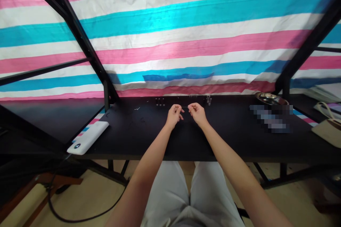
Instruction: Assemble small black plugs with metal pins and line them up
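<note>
My left hand (174,115) is over the middle of the black table (128,138), thumb and forefinger pinched together. Close beside it, my right hand (197,113) makes a similar pinch, its fingertips pointing toward the left hand. A thin dark line seems to run between the two sets of fingertips, too small and too dark against the table to name. Just beyond my left hand stand several small grey pieces (160,102) in short rows. Further small metallic pieces (209,100) lie beyond my right hand, near the table's back edge.
A white power bank (89,138) with a cable lies at the table's left edge. At the right are a round metal dish (271,99) and a pixelated item (270,117). Black frame posts (87,48) slant up before a striped sheet (186,17). A beige bag (329,129) sits far right.
</note>
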A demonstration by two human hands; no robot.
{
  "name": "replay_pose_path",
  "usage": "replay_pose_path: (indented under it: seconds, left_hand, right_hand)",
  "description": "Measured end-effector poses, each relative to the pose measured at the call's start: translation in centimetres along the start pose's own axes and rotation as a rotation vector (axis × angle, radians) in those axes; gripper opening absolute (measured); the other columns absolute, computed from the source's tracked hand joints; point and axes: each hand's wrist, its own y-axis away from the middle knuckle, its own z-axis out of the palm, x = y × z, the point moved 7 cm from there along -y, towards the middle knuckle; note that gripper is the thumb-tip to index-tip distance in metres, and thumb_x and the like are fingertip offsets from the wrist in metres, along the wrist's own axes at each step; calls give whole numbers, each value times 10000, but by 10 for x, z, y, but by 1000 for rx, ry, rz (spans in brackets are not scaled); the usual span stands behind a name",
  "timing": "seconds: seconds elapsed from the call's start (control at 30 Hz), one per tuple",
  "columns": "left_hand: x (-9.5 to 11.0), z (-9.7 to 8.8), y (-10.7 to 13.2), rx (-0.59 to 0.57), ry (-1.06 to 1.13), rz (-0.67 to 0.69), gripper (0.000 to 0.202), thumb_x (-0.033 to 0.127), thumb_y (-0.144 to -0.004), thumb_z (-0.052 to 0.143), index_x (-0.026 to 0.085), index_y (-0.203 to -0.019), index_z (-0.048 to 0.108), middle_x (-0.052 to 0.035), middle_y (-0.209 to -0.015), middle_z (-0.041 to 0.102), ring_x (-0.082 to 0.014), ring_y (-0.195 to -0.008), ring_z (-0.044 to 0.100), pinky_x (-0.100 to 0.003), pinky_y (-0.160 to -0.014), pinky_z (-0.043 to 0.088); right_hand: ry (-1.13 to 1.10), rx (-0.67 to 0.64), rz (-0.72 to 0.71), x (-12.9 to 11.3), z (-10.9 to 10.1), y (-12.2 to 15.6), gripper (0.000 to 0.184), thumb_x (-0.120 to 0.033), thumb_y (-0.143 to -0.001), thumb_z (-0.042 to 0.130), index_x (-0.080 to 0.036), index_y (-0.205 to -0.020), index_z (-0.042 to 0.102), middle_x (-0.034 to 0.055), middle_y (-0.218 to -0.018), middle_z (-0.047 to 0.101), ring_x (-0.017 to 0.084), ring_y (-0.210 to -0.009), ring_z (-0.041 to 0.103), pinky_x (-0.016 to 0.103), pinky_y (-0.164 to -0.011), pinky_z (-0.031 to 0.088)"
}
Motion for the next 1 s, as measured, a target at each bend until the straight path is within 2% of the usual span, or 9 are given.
replay_pose_path:
  seconds: [0.27, 0.4, 0.7, 1.0]
  left_hand:
    - [-4, 1, 1, 0, -152, 43, 247, 438, -868, 378, 193, -840, 388, 38, -716, 560, -26, -334, 465, -142, -337, 290]
    - [-6, 0, 1, 12, -162, 24, 271, 452, -870, 350, 191, -811, 389, 42, -683, 554, -32, -333, 462, -151, -350, 297]
    - [-2, -4, 2, 44, -191, 10, 413, 545, -842, 358, 174, -669, 410, 42, -505, 521, -51, -317, 440, -169, -364, 302]
    - [4, -10, 6, 137, -136, -41, 495, 579, -788, 448, 169, -512, 421, 19, -369, 474, -65, -292, 403, -176, -336, 283]
  right_hand:
    - [12, -10, 2, -1, 1, 1, 323, -502, -725, 562, -182, -758, 539, -9, -589, 537, 99, -485, 466, 238, -474, 373]
    - [-4, -29, 1, -4, 4, 2, 318, -502, -715, 567, -188, -752, 534, -14, -575, 533, 96, -459, 448, 240, -458, 363]
    - [-22, -69, 30, -3, 6, 3, 316, -501, -720, 568, -191, -765, 523, -23, -576, 528, 90, -444, 446, 237, -446, 364]
    - [-39, -92, 21, -8, 9, 5, 332, -516, -722, 563, -190, -771, 521, -16, -594, 545, 91, -461, 461, 237, -453, 370]
